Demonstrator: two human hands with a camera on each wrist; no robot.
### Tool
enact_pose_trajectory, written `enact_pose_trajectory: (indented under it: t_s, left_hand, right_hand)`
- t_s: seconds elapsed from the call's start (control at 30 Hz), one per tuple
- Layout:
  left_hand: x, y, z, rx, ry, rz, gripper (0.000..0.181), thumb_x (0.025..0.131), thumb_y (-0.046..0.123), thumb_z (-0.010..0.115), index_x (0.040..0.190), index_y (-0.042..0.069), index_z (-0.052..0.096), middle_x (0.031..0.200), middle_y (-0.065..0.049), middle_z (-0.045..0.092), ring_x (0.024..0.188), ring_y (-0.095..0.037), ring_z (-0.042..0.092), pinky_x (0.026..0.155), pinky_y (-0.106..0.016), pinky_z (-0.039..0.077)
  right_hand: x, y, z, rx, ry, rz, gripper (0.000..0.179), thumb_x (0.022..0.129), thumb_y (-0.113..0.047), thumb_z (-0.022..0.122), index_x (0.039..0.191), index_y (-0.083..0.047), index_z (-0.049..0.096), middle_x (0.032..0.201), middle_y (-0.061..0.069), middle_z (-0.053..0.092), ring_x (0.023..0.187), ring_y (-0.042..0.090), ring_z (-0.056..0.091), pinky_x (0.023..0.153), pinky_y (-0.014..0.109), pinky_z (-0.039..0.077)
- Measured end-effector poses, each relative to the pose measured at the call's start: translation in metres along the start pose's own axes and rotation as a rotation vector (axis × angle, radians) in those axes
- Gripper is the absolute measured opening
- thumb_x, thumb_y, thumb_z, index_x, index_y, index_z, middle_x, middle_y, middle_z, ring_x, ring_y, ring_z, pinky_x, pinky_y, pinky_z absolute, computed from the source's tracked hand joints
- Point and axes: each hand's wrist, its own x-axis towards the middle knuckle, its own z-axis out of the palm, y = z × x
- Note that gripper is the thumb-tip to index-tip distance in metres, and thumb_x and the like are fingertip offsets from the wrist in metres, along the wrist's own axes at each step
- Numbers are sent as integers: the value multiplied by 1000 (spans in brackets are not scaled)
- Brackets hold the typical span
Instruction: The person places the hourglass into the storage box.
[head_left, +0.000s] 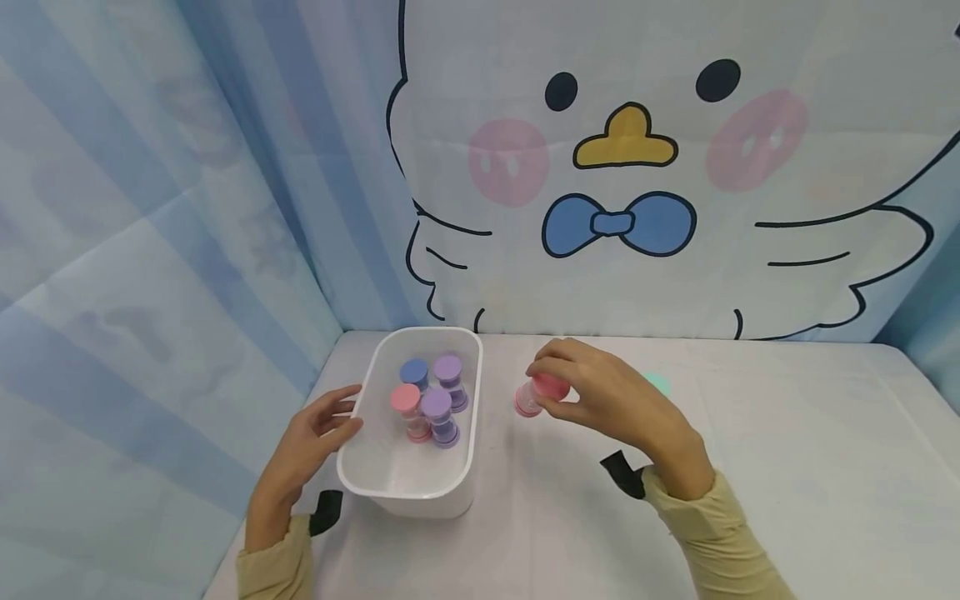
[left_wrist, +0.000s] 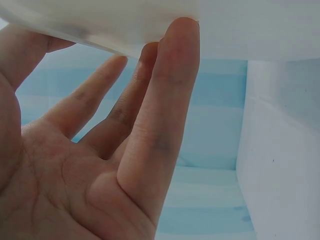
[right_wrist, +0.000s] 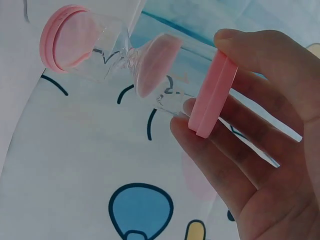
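Observation:
My right hand (head_left: 615, 396) pinches a pink-capped sand timer (right_wrist: 160, 75) by one end, thumb and fingers around its cap. The timer is tilted above the table to the right of a white bin (head_left: 405, 483), with pink sand in both clear bulbs. My left hand (head_left: 303, 446) touches the bin's left side with extended fingers (left_wrist: 162, 100). Inside the bin, several sand timers stand together: a blue one (head_left: 414, 372), a pink one (head_left: 407, 400), and two purple ones, the nearer purple timer (head_left: 438, 406) and the farther purple timer (head_left: 448, 368).
A mint-green round thing (head_left: 657, 383) lies on the white table (head_left: 810, 467) behind my right hand, partly hidden by it. A curtain (head_left: 150, 275) hangs along the left, and a cartoon-printed cloth (head_left: 622, 283) closes off the back.

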Motion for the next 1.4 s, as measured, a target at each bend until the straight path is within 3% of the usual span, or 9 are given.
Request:
enact_pose_trajectory:
  t_s: [0.87, 1.4]
  left_hand:
    - [-1, -4, 0, -13, 2, 0, 56, 96, 28, 67, 146, 13, 47, 136, -20, 56, 121, -38, 58, 94, -49, 54]
    - [1, -3, -1, -20, -2, 10, 54, 96, 25, 66, 145, 12, 48, 135, -20, 57, 120, -38, 58, 91, -47, 56]
  right_hand:
    - [35, -26, 2, 14, 51, -36, 32, 80, -17, 84, 109, -10, 73, 110, 2, 66, 101, 16, 64, 80, 28, 59]
    - [49, -38, 8, 40, 75, -99, 29, 83, -17, 81, 110, -8, 73, 110, 2, 66, 101, 15, 62, 83, 25, 57]
